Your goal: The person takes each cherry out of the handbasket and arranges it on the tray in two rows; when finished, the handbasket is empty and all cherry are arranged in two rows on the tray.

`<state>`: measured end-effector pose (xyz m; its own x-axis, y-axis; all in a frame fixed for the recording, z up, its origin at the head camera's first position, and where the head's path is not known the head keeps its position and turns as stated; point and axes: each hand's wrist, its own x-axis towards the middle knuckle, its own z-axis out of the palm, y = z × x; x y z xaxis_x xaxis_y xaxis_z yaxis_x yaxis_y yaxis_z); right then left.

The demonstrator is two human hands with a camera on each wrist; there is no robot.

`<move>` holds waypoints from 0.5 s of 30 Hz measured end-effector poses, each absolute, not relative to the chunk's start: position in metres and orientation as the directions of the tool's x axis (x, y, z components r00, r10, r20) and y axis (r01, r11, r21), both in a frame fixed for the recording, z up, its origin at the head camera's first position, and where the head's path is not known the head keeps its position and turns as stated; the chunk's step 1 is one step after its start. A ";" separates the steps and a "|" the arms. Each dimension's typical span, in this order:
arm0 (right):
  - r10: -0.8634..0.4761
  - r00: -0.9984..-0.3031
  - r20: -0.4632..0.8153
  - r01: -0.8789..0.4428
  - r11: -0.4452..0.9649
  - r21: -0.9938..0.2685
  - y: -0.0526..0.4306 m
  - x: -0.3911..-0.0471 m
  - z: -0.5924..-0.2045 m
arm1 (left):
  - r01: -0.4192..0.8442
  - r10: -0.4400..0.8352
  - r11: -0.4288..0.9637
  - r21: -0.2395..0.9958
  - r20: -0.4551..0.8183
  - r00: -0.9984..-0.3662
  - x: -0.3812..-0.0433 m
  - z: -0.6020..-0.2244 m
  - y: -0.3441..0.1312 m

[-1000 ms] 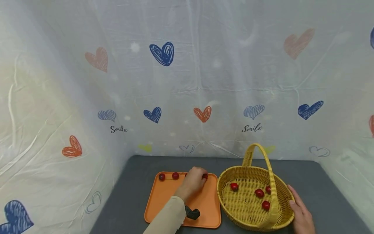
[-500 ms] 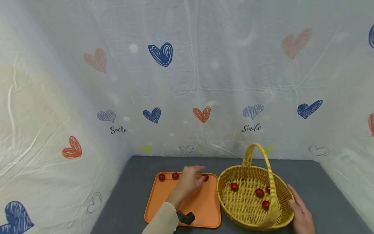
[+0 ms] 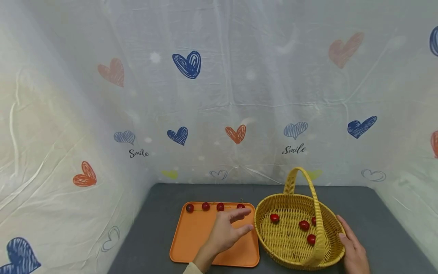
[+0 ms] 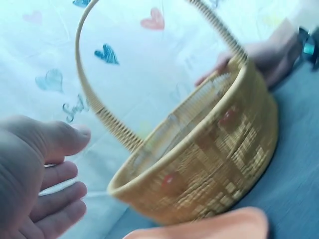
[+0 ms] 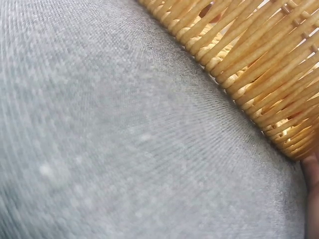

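Observation:
Over the right part of the orange tray point(image 3: 191, 243), my left hand point(image 3: 224, 232) has its fingers and thumb apart, with nothing between them. Several red cherries line the tray's back edge, among them a darker cherry point(image 3: 189, 208) at the left end and a cherry point(image 3: 241, 206) just behind my fingers. My right hand point(image 3: 354, 249) grips the right side of the yellow wicker basket point(image 3: 284, 243), its thumb by the rim. Inside the basket lie several red cherries, one cherry point(image 3: 274, 218) apart at the left.
The basket's tall arched handle point(image 3: 318, 213) rises above its rim. Tray and basket stand side by side on a dark grey table point(image 3: 150, 228). A white curtain point(image 3: 260, 95) printed with hearts hangs behind and at both sides.
My left hand has left the cherry at the tray's right end and drawn back toward the front, fingers spreading. The third cherry now shows. My right hand stays on the basket.

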<state>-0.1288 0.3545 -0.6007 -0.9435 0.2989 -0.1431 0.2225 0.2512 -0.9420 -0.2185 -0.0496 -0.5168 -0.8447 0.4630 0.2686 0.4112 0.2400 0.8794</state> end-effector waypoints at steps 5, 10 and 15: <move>0.303 -0.941 -0.151 0.231 0.248 -0.941 0.354 -0.129 -0.600 | 0.387 0.472 0.069 0.919 0.312 -0.825 -0.202 -0.525 -0.026; 0.318 -0.936 -0.152 0.243 0.269 -0.932 0.353 -0.128 -0.600 | 0.410 0.509 -0.004 0.912 0.355 -0.784 -0.192 -0.531 0.004; 0.335 -0.935 -0.120 0.228 0.305 -0.925 0.352 -0.125 -0.601 | 0.545 0.547 0.039 0.838 0.438 -0.713 -0.190 -0.532 0.035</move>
<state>-0.1253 0.3516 -0.6013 -0.9346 0.3346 -0.1204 0.2283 0.3050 -0.9246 -0.1895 0.0349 -0.5319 -0.7130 0.5471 0.4384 0.5449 0.0388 0.8376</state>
